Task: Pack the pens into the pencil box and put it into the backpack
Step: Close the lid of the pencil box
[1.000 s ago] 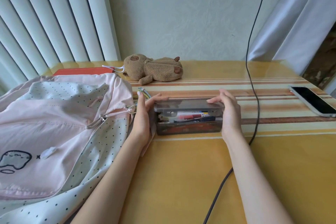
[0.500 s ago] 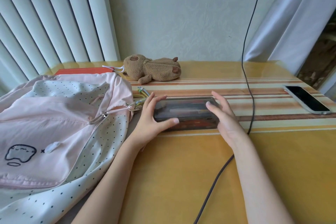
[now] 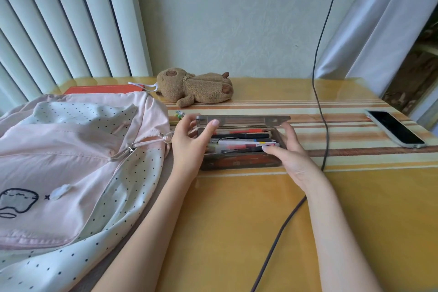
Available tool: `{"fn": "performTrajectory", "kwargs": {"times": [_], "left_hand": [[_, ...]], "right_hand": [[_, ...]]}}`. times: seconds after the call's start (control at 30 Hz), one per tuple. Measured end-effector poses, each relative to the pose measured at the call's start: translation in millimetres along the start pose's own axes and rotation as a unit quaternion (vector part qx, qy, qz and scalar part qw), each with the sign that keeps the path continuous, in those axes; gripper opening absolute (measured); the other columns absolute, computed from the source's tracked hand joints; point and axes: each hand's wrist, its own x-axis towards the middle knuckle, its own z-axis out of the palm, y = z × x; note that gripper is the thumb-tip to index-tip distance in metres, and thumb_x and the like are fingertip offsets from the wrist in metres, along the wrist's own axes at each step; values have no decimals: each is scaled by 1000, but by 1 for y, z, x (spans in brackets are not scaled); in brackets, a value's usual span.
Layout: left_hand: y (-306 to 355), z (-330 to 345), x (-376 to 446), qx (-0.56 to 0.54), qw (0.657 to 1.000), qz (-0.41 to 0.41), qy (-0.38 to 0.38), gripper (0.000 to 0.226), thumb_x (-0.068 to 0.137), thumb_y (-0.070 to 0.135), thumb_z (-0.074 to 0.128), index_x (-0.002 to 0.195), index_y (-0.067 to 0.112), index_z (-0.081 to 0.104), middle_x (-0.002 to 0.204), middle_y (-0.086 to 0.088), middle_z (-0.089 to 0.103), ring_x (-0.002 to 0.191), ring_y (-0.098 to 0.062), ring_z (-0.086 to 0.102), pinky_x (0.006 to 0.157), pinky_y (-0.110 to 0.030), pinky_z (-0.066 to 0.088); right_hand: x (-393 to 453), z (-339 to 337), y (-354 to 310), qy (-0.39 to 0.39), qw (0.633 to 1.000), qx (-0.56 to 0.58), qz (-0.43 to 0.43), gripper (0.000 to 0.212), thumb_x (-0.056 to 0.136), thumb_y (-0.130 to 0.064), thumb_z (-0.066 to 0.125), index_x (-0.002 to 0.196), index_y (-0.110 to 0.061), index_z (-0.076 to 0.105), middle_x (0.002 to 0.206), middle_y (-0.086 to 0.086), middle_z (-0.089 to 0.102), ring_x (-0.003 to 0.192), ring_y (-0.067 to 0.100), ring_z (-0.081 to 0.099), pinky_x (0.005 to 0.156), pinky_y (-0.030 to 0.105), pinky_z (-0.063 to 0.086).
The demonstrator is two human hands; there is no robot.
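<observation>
The dark see-through pencil box (image 3: 239, 161) lies on the table with its lid (image 3: 246, 121) swung up at the back. Several pens (image 3: 241, 142), red, black and white, lie lengthwise inside. My left hand (image 3: 189, 147) pinches the lid's left corner between thumb and fingers. My right hand (image 3: 292, 156) clasps the box's right end, thumb resting over the front rim against the pens. The pink and dotted backpack (image 3: 71, 149) lies flat just left of the box, its zipper pulls near my left hand.
A brown plush animal (image 3: 196, 90) lies behind the box, next to a red book (image 3: 102, 89). A phone (image 3: 394, 129) lies at the right edge. A dark cable (image 3: 320, 102) hangs down and runs across the table past my right wrist. Small coloured tips (image 3: 180, 114) show beside the backpack.
The box was stood on its side, then laid flat and shut under both hands. Now its lid is raised and the pens show.
</observation>
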Motion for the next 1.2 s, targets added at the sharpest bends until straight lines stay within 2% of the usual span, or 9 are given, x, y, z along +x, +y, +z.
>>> {"fn": "performTrajectory", "kwargs": {"times": [0.17, 0.23, 0.3, 0.4, 0.57, 0.7, 1.0, 1.1, 1.2], "left_hand": [[0, -4, -3, -55, 995, -16, -86, 30, 72, 47, 73, 90, 24, 67, 100, -7, 67, 96, -21, 59, 96, -56, 43], [5, -8, -5, -60, 991, -34, -116, 31, 77, 46, 65, 93, 20, 69, 116, 1, 64, 116, -16, 56, 106, -43, 38], [6, -14, -6, -32, 987, -27, -153, 34, 87, 39, 56, 100, 12, 72, 130, 0, 56, 132, -7, 41, 107, -16, 30], [3, -22, -10, 68, 974, -24, -215, 26, 83, 30, 67, 108, 24, 72, 150, 5, 34, 139, 1, 25, 97, -1, 23], [1, -30, -14, 103, 965, -20, -239, 38, 82, 24, 72, 116, 37, 64, 159, 10, 13, 141, 4, 15, 101, -7, 19], [-3, -29, -16, 115, 965, 6, -237, 34, 82, 24, 72, 114, 33, 67, 159, 5, 12, 143, 1, 11, 91, 10, 16], [-10, -27, -13, 201, 950, 90, -221, 50, 70, 25, 81, 111, 43, 59, 155, -15, 22, 146, -13, 17, 106, -2, 13], [-12, -23, -15, 231, 945, 108, -208, 52, 72, 25, 79, 120, 35, 60, 153, -19, 25, 147, -19, 16, 110, -10, 12], [-10, -23, -16, 218, 951, 96, -198, 54, 72, 23, 80, 122, 28, 61, 151, -16, 28, 146, -18, 17, 105, -2, 13]], "right_hand": [[2, 10, -6, 44, 996, 78, 4, 78, 66, 1, 49, 132, -39, 46, 128, -13, 50, 130, 18, 35, 111, 42, 19], [0, -2, -6, 12, 979, 204, 17, 85, 49, -10, 53, 129, -37, 54, 146, 1, 41, 140, 22, 26, 117, 49, 7], [-4, -12, -11, -40, 957, 289, 14, 79, 53, -20, 56, 131, -33, 55, 149, 8, 40, 140, 25, 30, 117, 51, 3], [-9, -8, -14, -69, 980, 185, 5, 49, 84, -37, 57, 132, -41, 51, 156, -4, 25, 145, 19, 14, 117, 52, -3], [-9, -6, -7, -76, 994, 78, 14, 68, 79, -23, 69, 137, -45, 40, 157, -15, 10, 145, 13, 4, 114, 48, 4], [-10, -9, -2, -71, 997, 36, -19, 68, 76, -32, 71, 135, -48, 41, 154, -15, 21, 144, 8, 13, 111, 40, 17], [-11, -14, 10, -50, 993, -71, -83, 56, 75, -34, 72, 126, -43, 50, 144, -18, 39, 137, 1, 28, 115, 37, 27], [-11, -11, 12, -23, 990, -97, -101, 51, 80, -28, 71, 126, -43, 52, 142, -18, 43, 134, 0, 33, 113, 34, 31], [-13, -10, 8, -39, 992, -70, -97, 54, 82, -31, 67, 131, -42, 48, 144, -19, 39, 133, -4, 32, 112, 29, 30]]}}
